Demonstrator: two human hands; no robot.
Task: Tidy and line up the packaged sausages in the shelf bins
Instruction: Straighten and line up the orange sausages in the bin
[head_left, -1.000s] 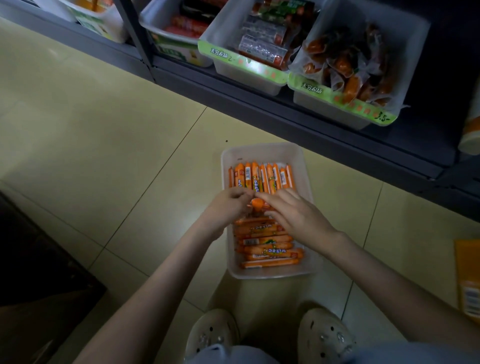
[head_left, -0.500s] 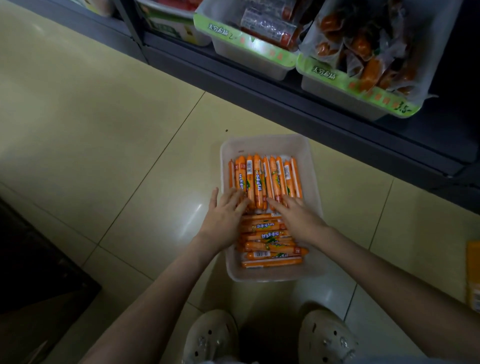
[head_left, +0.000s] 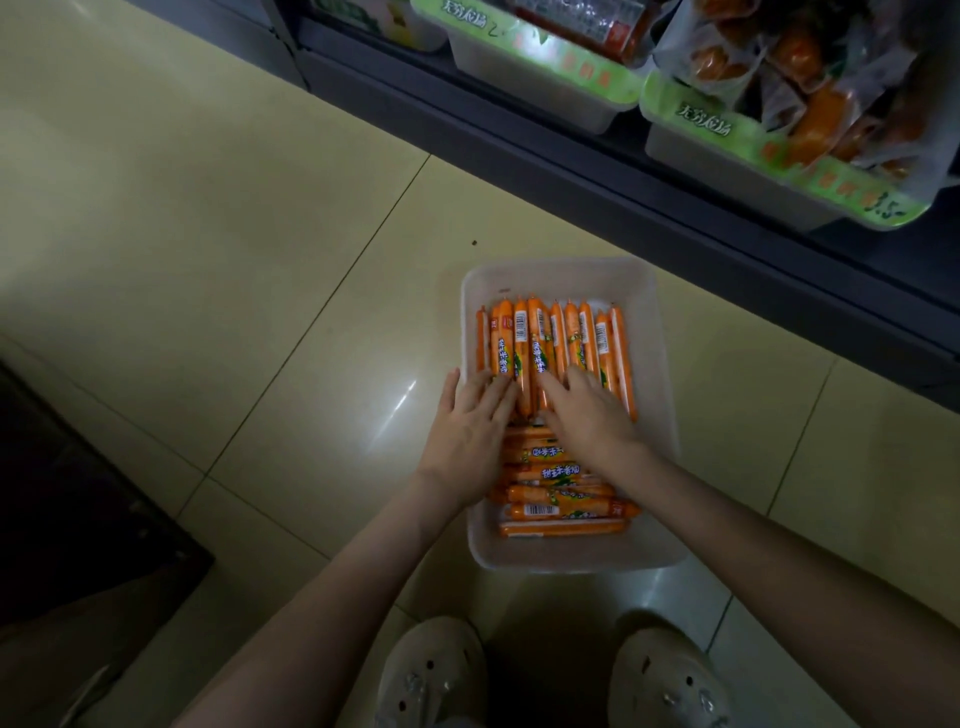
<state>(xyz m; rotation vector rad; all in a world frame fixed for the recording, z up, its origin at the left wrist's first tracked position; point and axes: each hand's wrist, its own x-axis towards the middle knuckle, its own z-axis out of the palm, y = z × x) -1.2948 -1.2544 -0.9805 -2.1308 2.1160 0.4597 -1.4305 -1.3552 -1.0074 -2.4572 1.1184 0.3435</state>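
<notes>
A white bin (head_left: 566, 275) stands on the tiled floor (head_left: 208, 208), and the orange packaged sausages are inside it in two groups. In the far half of the bin, a row of sausages (head_left: 550, 343) lies lengthwise, side by side. In the near half, a stack of sausages (head_left: 563, 512) lies crosswise.

The left hand (head_left: 467, 436) reaches in over the bin's left rim. Its fingers (head_left: 493, 397) are straight and only slightly spread, and their tips lie flat on the near ends of the leftmost sausages in the row. The thumb sticks out beyond the rim.

The right hand (head_left: 592, 421) lies over the middle of the bin. Its fingers (head_left: 556, 389) are also straight and a little apart, pressing flat on the near ends of the middle and right sausages. Neither hand pinches or holds anything.

A second ago both hands were drawn together at the bin's centre with fingertips pinching a single sausage. Half a second ago they had already flattened out. Since then the right hand's fingers have slid a little further up the row, and the row's near ends sit more evenly.

Beyond the bin's far side is the dark shelf (head_left: 571, 171), where two green-labelled shelf bins (head_left: 727, 166) hold other packets. Two pale shoes (head_left: 431, 670) show on the near side of the bin.
</notes>
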